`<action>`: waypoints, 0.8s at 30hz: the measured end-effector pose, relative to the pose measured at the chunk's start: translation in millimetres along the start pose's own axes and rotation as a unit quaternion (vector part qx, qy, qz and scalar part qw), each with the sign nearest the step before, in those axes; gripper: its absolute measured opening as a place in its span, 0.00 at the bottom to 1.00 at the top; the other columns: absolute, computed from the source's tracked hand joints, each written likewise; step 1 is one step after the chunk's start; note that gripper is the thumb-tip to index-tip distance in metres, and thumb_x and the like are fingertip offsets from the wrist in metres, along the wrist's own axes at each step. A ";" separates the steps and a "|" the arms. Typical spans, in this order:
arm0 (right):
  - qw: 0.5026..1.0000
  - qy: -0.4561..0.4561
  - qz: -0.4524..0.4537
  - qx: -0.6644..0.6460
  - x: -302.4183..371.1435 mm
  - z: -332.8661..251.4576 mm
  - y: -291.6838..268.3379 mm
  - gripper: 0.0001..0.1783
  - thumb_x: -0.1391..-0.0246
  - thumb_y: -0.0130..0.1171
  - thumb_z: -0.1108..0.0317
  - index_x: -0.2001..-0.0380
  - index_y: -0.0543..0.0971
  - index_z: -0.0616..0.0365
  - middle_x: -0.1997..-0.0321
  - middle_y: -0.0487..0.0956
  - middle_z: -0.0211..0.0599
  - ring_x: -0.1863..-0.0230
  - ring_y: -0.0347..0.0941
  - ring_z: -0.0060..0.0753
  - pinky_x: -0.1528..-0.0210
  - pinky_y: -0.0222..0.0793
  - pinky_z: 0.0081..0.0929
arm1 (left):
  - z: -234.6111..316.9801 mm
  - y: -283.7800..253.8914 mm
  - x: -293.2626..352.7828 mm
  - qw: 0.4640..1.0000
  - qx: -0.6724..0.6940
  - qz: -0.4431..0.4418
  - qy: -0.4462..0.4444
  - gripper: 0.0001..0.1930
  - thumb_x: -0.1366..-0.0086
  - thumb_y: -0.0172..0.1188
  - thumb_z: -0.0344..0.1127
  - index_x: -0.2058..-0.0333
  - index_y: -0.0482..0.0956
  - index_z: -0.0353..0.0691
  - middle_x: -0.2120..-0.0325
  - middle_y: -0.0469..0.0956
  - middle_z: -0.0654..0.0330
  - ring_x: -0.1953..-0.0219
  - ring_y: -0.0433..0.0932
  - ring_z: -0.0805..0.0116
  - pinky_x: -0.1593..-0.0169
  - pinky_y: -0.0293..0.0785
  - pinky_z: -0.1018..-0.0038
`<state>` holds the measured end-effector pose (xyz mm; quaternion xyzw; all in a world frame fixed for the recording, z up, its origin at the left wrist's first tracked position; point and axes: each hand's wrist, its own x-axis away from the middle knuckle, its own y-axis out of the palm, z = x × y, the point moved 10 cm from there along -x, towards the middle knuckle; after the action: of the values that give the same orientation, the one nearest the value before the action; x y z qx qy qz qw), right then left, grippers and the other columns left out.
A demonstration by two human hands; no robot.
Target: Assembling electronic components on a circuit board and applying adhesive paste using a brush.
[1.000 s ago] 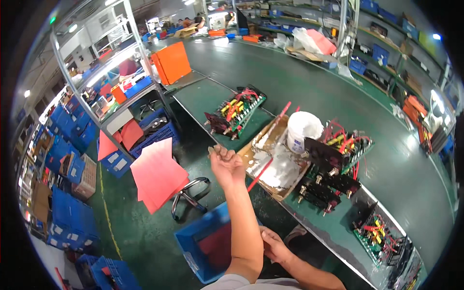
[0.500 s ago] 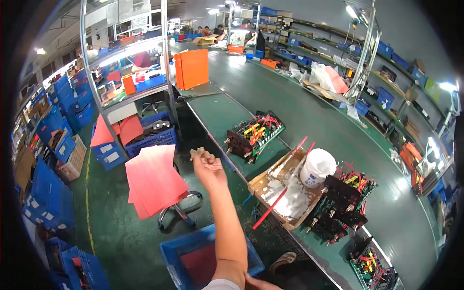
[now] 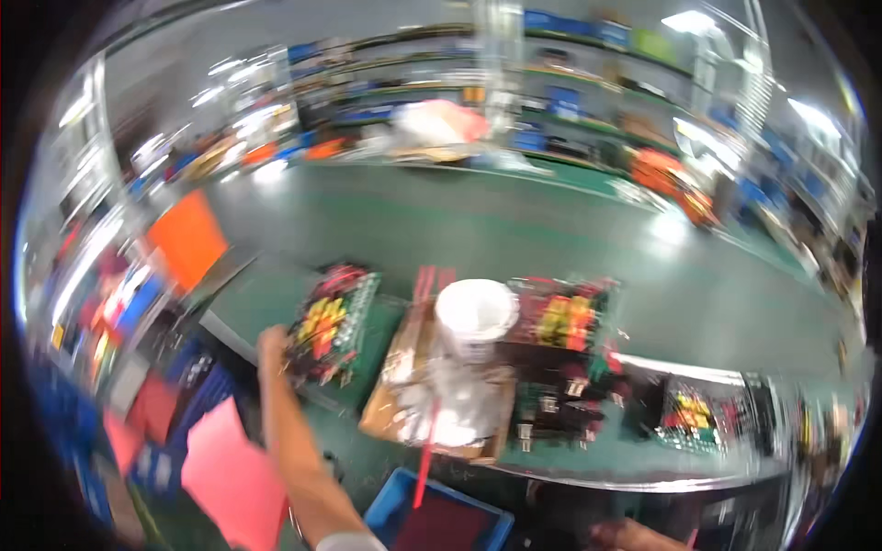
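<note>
At the green counter [image 3: 257,294], left of the cardboard tray [image 3: 381,413], reaching to the wired circuit-board assembly [image 3: 325,323] with the left hand [image 3: 273,344], off-counter moments ago, bringing it within grasp; well apart from the right hand [image 3: 631,534]; cannot tell either grip.

Circuit board [image 3: 328,325] green, yellow, red; bucket [image 3: 473,343] white.

Green bench [image 3: 616,455]: wired circuit board [image 3: 326,321] left, cardboard tray [image 3: 378,418] mid, black-plated units [image 3: 547,367] right, smaller board [image 3: 689,413] farther right.
</note>
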<state>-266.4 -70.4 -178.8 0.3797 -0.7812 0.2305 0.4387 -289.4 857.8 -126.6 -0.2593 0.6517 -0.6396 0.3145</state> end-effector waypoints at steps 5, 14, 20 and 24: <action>0.981 -0.176 0.003 -0.086 -62.7 17.6 -18.2 0.22 0.38 0.52 0.52 0.78 0.77 0.57 0.80 0.74 0.34 0.78 0.67 0.26 0.74 0.65 0.31 | 27.0 40.7 -31.3 0.852 0.500 -0.134 0.073 0.18 0.43 0.64 0.49 0.73 0.78 0.37 0.83 0.72 0.66 0.79 0.71 0.74 0.78 0.66 0.70; 0.976 -0.080 0.112 -0.168 -50.8 66.7 -42.6 0.20 0.38 0.56 0.55 0.53 0.76 0.61 0.63 0.79 0.34 0.63 0.78 0.27 0.60 0.75 0.24 | 37.5 -7.2 -1.6 0.934 0.316 -0.161 0.030 0.23 0.39 0.60 0.52 0.60 0.78 0.34 0.74 0.76 0.48 0.77 0.73 0.56 0.72 0.75 0.60; 0.962 -0.076 0.137 -0.222 -52.5 76.3 -42.7 0.16 0.40 0.59 0.59 0.56 0.76 0.59 0.64 0.79 0.35 0.67 0.79 0.28 0.65 0.76 0.25 | 33.2 -25.0 6.9 0.946 0.297 -0.098 -0.087 0.22 0.43 0.62 0.49 0.66 0.78 0.30 0.77 0.75 0.48 0.78 0.72 0.55 0.72 0.70 0.57; 0.962 -0.079 0.137 -0.225 -48.0 69.8 -45.8 0.15 0.40 0.58 0.59 0.57 0.76 0.59 0.65 0.79 0.34 0.67 0.79 0.27 0.67 0.76 0.24 | 9.7 -28.8 -10.6 0.967 0.238 -0.041 -0.081 0.22 0.44 0.62 0.47 0.69 0.77 0.27 0.78 0.76 0.47 0.78 0.72 0.52 0.70 0.66 0.54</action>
<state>-249.9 -127.7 -254.3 0.1775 -0.8895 0.0765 0.4140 -277.0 857.8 -97.0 -0.2542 0.4417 -0.7655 0.3927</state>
